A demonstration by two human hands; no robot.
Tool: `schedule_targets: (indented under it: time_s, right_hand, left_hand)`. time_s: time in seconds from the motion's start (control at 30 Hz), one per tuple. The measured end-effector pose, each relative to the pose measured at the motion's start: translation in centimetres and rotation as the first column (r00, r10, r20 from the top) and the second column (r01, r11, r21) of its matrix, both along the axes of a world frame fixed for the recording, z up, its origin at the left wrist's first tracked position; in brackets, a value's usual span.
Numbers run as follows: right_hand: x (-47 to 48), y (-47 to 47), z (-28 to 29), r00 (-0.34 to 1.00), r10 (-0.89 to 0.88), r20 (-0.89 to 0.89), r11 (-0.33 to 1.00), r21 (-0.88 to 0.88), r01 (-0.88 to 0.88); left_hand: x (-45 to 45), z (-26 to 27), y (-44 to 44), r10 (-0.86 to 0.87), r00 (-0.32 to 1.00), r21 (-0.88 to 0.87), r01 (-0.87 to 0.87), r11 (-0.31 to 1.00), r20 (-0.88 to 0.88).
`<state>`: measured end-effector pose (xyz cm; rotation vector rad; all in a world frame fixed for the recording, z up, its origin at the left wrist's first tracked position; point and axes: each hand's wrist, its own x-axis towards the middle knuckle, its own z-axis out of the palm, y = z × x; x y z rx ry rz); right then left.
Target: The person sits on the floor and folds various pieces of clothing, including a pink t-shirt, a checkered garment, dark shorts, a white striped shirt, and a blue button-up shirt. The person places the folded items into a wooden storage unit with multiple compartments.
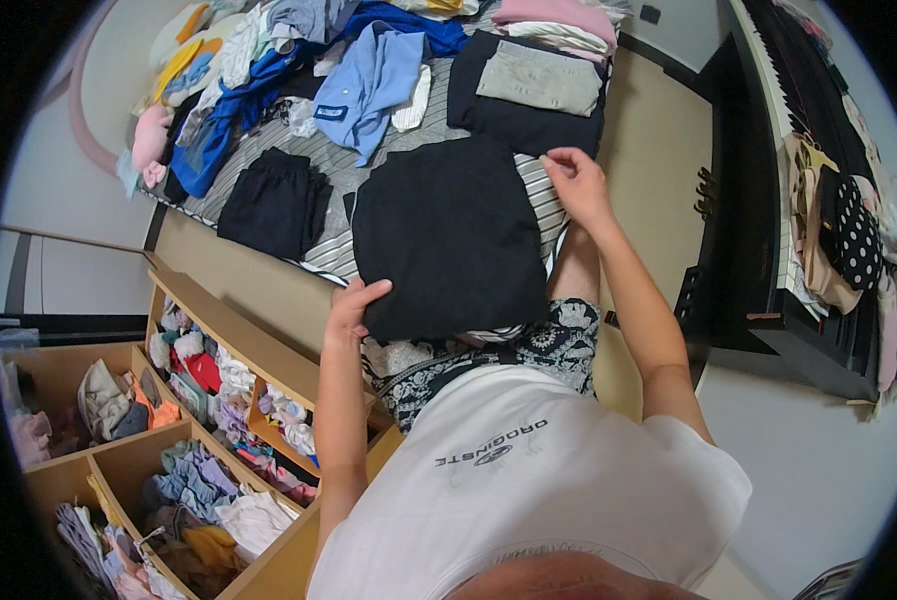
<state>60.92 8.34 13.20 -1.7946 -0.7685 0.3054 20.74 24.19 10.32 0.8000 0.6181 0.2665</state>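
Note:
A folded black cloth garment (448, 232) lies at the near edge of a bed with a striped cover (542, 195). My left hand (355, 306) grips its near left corner, thumb on top. Just past its right side, my right hand (574, 180) is raised with thumb and forefinger close together; whether anything thin is between them I cannot tell. Beyond that hand sits a dark folded garment (523, 131) with a folded grey-green cloth (542, 77) on top. Folded navy shorts (272, 202) lie to the left, and a light blue collared shirt (373, 86) lies loosely behind.
Mixed clothes and a pink plush toy (151, 139) cover the bed's far left. A pink folded stack (557, 22) is at the back. Open wooden drawers (193, 431) full of clothes stand at lower left. A black piano (763, 225) with garments on it is at right.

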Motion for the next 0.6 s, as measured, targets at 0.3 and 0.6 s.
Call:
schedule_targets:
  time_s: [0.3, 0.6]
  right_hand:
    - [9.7, 7.6, -0.7, 0.348, 0.267, -0.899, 0.861, 0.385, 0.334]
    - [10.8, 13.8, 0.3, 0.397, 0.209, -0.894, 0.696, 0.421, 0.581]
  left_hand:
    - [0.3, 1.0, -2.6, 0.083, 0.996, 0.208, -0.076, 0.975, -0.026]
    - [0.8, -0.6, -3.1, 0.13, 0.984, -0.103, -0.118, 0.988, 0.122]
